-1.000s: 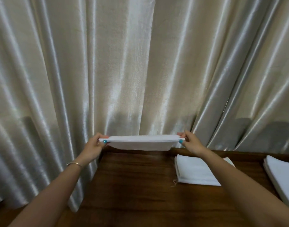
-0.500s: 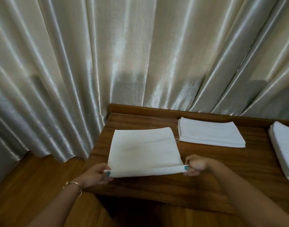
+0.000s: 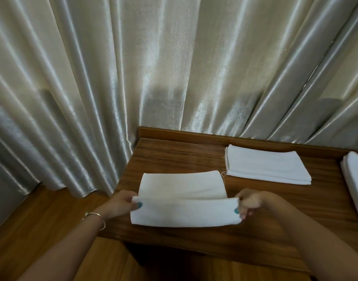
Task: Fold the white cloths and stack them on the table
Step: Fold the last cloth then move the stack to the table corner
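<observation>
A white cloth (image 3: 183, 185) lies on the left part of the dark wooden table (image 3: 174, 157). Its near edge is lifted and curled over toward the far side. My left hand (image 3: 123, 202) pinches the left corner of that raised edge, and my right hand (image 3: 249, 203) pinches the right corner. A stack of folded white cloths (image 3: 263, 165) rests at the back of the table, right of the held cloth. Another pile of white cloths (image 3: 356, 183) sits at the right edge, partly cut off by the frame.
A shiny cream curtain (image 3: 174, 67) hangs right behind the table and down its left side. Wooden floor (image 3: 42, 230) shows left of and below the table. The table has a raised back rail (image 3: 194, 132).
The cloth, held up in the air a second ago, came down flat onto the table. Both hands have since lifted its near edge and are bringing it over toward the far side.
</observation>
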Motion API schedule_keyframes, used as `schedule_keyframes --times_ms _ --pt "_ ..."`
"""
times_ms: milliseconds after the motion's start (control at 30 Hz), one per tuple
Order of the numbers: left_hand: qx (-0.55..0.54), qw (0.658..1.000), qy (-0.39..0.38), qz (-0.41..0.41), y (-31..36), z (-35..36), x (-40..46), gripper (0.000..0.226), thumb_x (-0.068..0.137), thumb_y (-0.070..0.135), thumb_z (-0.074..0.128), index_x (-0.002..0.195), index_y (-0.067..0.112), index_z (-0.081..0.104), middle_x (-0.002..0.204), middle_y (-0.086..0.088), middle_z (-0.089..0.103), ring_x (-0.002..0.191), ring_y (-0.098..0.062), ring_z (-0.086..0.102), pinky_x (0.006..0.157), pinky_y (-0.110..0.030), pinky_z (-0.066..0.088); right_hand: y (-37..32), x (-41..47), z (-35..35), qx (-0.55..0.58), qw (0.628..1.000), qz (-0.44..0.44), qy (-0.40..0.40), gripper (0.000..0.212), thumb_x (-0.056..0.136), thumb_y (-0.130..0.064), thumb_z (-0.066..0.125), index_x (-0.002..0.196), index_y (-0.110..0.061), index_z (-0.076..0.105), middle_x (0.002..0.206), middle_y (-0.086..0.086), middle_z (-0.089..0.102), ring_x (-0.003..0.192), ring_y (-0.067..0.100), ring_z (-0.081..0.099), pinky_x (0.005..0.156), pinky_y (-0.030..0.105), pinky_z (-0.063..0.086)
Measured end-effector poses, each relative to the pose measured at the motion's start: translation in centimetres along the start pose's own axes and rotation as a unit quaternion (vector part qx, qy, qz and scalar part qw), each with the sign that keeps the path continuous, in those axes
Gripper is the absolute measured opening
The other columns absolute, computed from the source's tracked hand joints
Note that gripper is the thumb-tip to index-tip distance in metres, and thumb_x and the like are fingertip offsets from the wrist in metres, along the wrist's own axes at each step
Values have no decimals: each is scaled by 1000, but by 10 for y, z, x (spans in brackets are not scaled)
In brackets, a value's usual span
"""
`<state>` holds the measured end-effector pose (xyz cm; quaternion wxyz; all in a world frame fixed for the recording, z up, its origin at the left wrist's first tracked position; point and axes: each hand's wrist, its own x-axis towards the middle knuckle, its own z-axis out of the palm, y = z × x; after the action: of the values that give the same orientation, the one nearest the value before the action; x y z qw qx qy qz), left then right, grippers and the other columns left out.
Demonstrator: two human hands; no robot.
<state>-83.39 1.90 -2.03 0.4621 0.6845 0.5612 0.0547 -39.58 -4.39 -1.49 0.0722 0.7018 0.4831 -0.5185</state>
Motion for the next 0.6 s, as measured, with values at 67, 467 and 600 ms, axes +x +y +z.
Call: schedule_keyframes --times_ms 67,467,600 --pt "-56 997 55 -8 6 -2 23 11 88 33 63 90 24 69 89 7 71 82 -7 66 63 -18 49 4 12 -1 96 989 -30 107 22 85 -15 65 107 -18 67 98 2 70 90 16 65 74 27 51" --pt "-7 950 311 31 -2 39 129 17 99 23 42 110 17 54 81 3 64 72 -19 62 61 -26 40 -27 108 18 207 899 -48 384 20 100 -34 44 118 -30 50 99 2 65 88 14 62 77 34 52" --pt "58 942 332 9 -12 45 146 27 99 23 39 120 10 52 92 -12 69 79 -30 64 65 -30 42 -36 129 9 43 900 -33 432 34 101 -39 37 131 -24 45 86 -2 64 78 13 62 67 30 51"
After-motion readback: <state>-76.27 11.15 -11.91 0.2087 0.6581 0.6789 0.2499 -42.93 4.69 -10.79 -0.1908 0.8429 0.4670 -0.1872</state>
